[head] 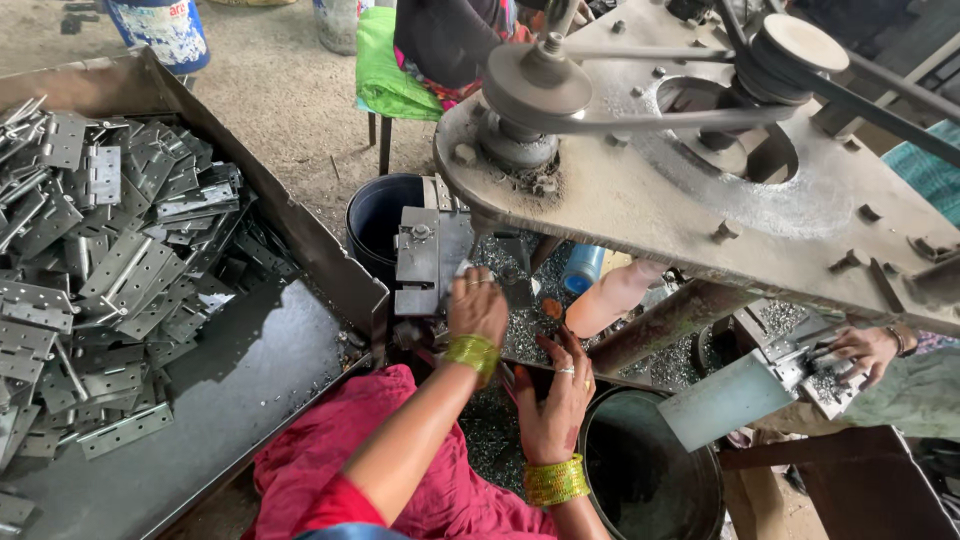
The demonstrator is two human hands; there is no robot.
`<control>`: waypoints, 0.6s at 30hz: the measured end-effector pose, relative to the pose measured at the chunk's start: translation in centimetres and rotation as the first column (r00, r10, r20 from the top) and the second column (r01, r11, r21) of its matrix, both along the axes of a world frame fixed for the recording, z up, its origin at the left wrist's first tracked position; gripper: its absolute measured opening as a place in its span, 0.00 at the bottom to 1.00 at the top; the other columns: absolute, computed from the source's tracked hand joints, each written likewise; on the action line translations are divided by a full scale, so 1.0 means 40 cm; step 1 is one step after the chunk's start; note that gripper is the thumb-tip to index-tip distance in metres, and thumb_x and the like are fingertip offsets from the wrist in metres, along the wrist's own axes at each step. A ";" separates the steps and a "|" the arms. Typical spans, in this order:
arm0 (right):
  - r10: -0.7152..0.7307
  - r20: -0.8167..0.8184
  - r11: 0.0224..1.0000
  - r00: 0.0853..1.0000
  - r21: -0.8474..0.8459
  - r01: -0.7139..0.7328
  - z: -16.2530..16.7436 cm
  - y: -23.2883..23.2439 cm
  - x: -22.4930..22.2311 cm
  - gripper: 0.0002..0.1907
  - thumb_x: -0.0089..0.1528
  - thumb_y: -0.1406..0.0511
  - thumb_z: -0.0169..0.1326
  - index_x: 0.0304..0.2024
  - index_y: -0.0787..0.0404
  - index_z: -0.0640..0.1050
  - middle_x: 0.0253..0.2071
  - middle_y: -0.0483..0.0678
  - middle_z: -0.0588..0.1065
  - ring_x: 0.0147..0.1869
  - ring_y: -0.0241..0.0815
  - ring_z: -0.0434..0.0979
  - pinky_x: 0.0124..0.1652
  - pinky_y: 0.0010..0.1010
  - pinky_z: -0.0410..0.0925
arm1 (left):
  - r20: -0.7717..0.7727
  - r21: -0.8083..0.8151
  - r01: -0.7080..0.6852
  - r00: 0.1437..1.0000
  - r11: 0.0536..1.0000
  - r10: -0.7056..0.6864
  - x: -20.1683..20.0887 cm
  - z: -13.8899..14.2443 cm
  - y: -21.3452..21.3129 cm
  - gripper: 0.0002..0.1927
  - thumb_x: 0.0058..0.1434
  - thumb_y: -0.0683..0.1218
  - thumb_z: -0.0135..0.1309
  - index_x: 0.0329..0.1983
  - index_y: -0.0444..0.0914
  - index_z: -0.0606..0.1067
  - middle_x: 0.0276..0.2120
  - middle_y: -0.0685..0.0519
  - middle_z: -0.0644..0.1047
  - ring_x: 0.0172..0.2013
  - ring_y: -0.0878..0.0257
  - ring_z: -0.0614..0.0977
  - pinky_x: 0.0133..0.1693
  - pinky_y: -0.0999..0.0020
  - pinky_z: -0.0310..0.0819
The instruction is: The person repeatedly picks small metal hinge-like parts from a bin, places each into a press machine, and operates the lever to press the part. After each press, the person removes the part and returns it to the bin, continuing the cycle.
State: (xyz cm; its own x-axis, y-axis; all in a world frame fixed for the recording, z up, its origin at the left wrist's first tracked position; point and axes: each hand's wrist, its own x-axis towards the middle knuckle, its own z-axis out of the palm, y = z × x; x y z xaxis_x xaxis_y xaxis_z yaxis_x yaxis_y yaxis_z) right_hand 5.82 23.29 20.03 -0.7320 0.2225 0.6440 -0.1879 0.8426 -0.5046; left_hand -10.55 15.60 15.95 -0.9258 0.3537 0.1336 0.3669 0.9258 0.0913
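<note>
Your left hand (pixel 478 305) presses down on the workpiece at the drill fixture (pixel 432 255), fingers curled; grip unclear. Your right hand (pixel 553 400) waits open beside it, empty. Hinge stock (pixel 100 270) lies in the tray (pixel 260 370) at left.

A pile of hinges (pixel 110 260) lies in a tray (pixel 250 380) on the left. A bucket (pixel 645 470) sits near right, under the machine plate (pixel 700 190).

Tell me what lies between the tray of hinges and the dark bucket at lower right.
In the head view, the person's left hand, right hand and red-clothed lap lie between the tray and the bucket.
</note>
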 end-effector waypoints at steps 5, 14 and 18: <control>-0.055 0.040 0.998 0.998 0.014 0.054 -0.005 -0.003 -0.010 0.24 0.56 0.66 0.62 0.55 0.63 0.74 0.58 0.58 0.73 0.66 0.61 0.69 0.62 0.49 0.59 | -0.339 0.143 -0.049 0.936 0.989 0.095 0.066 -0.101 -0.125 0.20 0.60 0.50 0.53 0.48 0.33 0.81 0.65 0.43 0.71 0.66 0.49 0.67 0.63 0.48 0.53; 0.028 0.364 0.999 0.931 0.008 -0.033 -0.031 0.026 -0.047 0.22 0.59 0.59 0.58 0.53 0.60 0.75 0.47 0.58 0.78 0.54 0.61 0.76 0.51 0.49 0.67 | -0.154 -0.143 -0.119 0.983 0.983 0.097 0.016 -0.034 -0.098 0.14 0.62 0.46 0.51 0.42 0.37 0.83 0.65 0.40 0.71 0.70 0.48 0.63 0.65 0.45 0.45; -0.064 0.740 0.997 0.669 0.023 0.070 -0.195 0.069 -0.022 0.26 0.59 0.56 0.57 0.58 0.57 0.72 0.45 0.60 0.79 0.51 0.63 0.79 0.48 0.50 0.71 | -0.145 -0.225 -0.093 0.988 0.970 0.061 0.021 -0.027 -0.098 0.14 0.67 0.46 0.49 0.46 0.36 0.83 0.59 0.42 0.76 0.72 0.46 0.63 0.69 0.42 0.40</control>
